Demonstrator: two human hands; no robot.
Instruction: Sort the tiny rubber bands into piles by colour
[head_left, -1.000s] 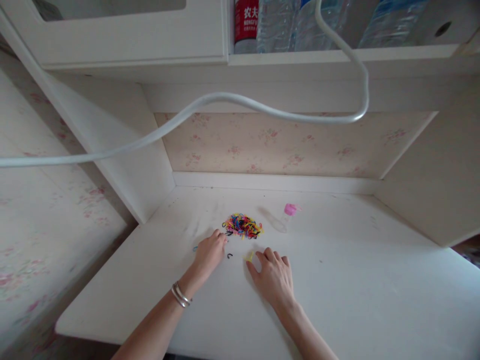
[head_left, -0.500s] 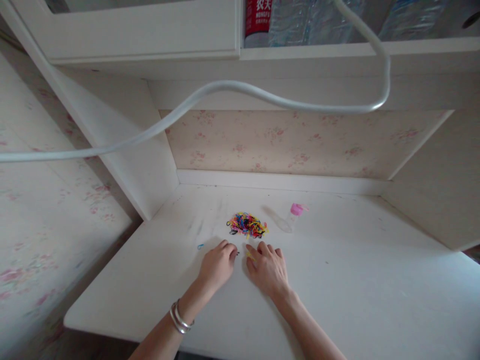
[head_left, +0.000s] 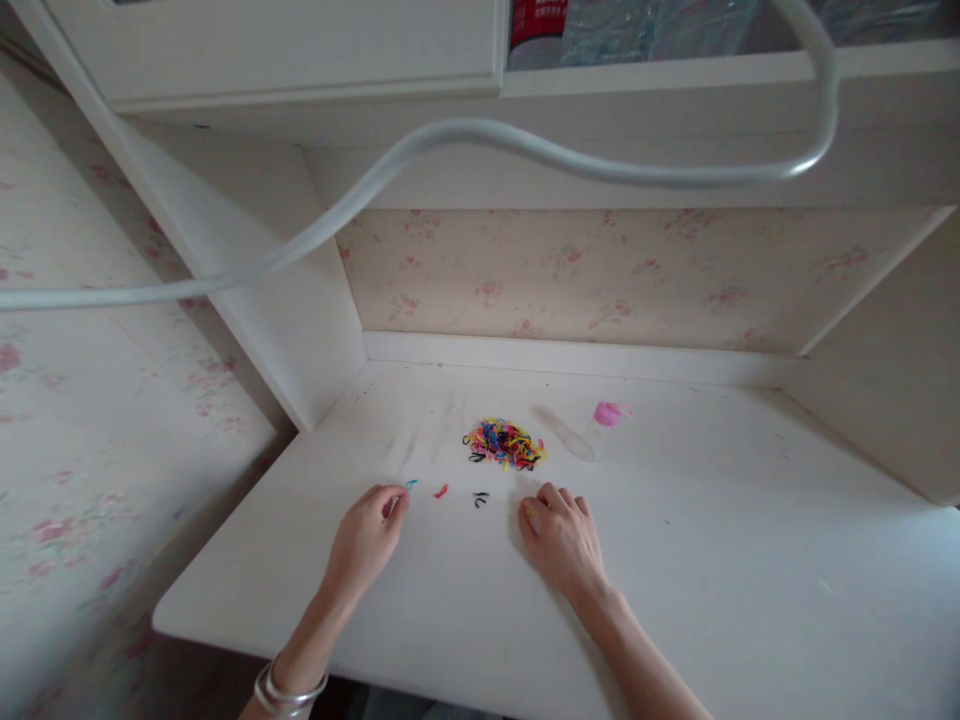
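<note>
A heap of small coloured rubber bands lies on the white desk. In front of it, a red rubber band and a few black rubber bands lie apart from each other. My left hand is at the left, thumb and forefinger pinched at a blue rubber band on the desk. My right hand rests to the right of the black bands, fingers curled. A trace of yellow shows at its thumb and forefinger, mostly hidden; it looks like a yellow rubber band.
A clear container with a pink lid stands right of the heap. A thick white cable crosses the view above the white desk. Overhead, a shelf holds wrapped plastic bottles. Side panels and papered walls bound the desk.
My left hand has moved left from the black bands to the blue one, uncovering the red and black bands. My right hand has shifted slightly right. The view has tilted a little.
</note>
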